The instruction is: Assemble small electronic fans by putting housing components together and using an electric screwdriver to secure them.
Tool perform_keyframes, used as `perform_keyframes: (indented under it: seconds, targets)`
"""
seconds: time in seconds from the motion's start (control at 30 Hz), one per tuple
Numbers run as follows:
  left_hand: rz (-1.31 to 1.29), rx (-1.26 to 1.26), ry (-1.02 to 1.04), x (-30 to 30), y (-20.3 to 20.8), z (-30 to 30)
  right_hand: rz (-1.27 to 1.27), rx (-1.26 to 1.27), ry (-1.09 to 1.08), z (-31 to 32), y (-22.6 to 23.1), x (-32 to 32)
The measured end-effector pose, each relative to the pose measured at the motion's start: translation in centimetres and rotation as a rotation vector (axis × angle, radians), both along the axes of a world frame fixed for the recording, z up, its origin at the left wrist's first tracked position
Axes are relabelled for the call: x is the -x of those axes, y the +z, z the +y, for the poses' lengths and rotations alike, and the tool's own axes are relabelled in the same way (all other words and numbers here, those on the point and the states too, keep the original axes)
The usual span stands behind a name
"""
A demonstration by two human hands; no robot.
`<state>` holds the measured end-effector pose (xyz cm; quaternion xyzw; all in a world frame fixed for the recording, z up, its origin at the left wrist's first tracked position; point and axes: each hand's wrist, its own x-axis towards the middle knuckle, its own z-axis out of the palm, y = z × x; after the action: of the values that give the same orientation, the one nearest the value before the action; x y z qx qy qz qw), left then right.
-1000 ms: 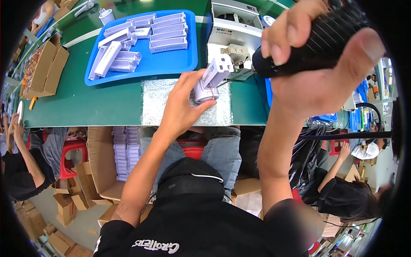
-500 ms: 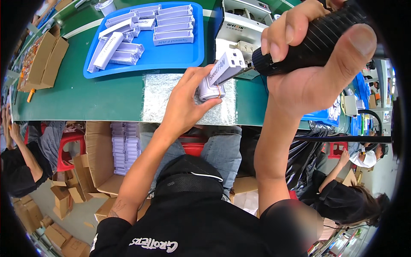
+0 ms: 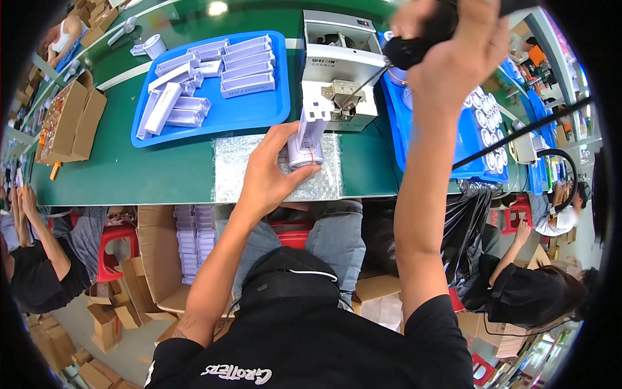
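Note:
My left hand grips a pale lavender plastic fan housing near the front of the green table. The housing has a round base and a slim upright part with small holes at its top; a thin orange wire shows on the base. Raised at the upper right, my right hand is wrapped round a black electric screwdriver, partly smeared by motion. Its thin bit slants down to the left, in front of the grey-white machine and apart from the housing. Under the housing lies a sheet of clear bubble wrap.
A blue tray with several lavender housings stands at the back left, beside a cardboard box. The grey-white machine stands behind the housing. Blue trays with round white parts lie right. A black cable crosses there. Other people sit at both sides.
My right hand has pulled the screwdriver up and away, so its bit is off the housing. The view has shifted slightly; my left hand still holds the housing.

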<state>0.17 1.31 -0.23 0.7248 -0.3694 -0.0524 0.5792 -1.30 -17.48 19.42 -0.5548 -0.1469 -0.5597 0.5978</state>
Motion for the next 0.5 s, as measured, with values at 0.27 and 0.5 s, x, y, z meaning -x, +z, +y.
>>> perform_keyframes:
  seconds: [0.27,0.5]
  targets:
    - [0.035,0.041,-0.012,0.0,-0.1,0.1,0.060,0.163,0.028,-0.2,-1.5,-1.2]
    - [-0.018,0.034,0.019,0.1,0.0,-0.1,0.151,0.033,-0.116,3.3,-0.8,2.5]
